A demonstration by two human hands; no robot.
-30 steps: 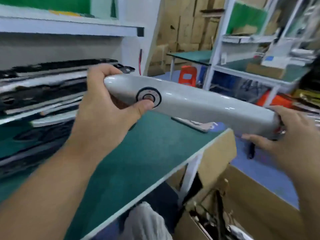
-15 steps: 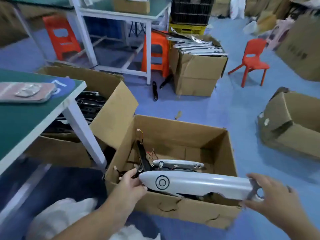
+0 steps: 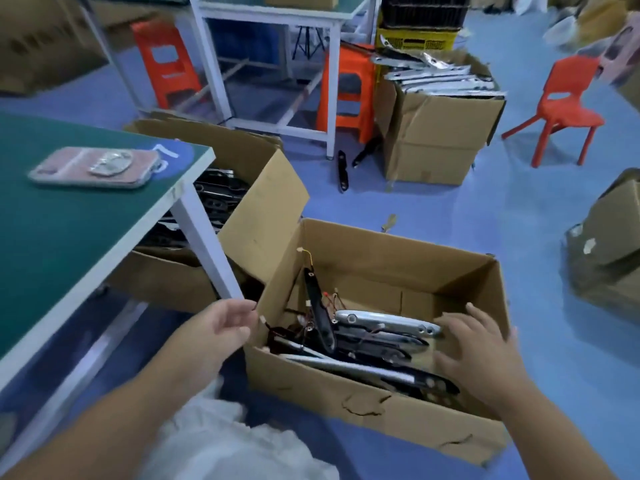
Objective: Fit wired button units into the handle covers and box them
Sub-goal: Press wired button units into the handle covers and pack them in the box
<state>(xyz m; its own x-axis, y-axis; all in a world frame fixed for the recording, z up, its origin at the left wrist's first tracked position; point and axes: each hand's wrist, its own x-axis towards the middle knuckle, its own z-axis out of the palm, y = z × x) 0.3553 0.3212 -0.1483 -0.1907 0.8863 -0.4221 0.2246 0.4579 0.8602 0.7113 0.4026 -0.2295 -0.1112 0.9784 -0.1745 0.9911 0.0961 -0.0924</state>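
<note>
Two hands hold nothing: left hand (image 3: 225, 327), fingers loosely bent, beside the near left corner of the cardboard box (image 3: 363, 407); right hand (image 3: 485, 355), fingers spread, above its right end; silver handle cover (image 3: 384, 322) lies atop a heap of covers and wires inside the box; black handle cover (image 3: 318, 313) leans upright near the left wall; green table (image 3: 69, 244) at left carries a phone (image 3: 97, 168).

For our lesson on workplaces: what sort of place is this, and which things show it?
Probably a small assembly workshop: a cardboard box holding wired handle covers, a green-topped workbench, and an orange plastic stool.
</note>
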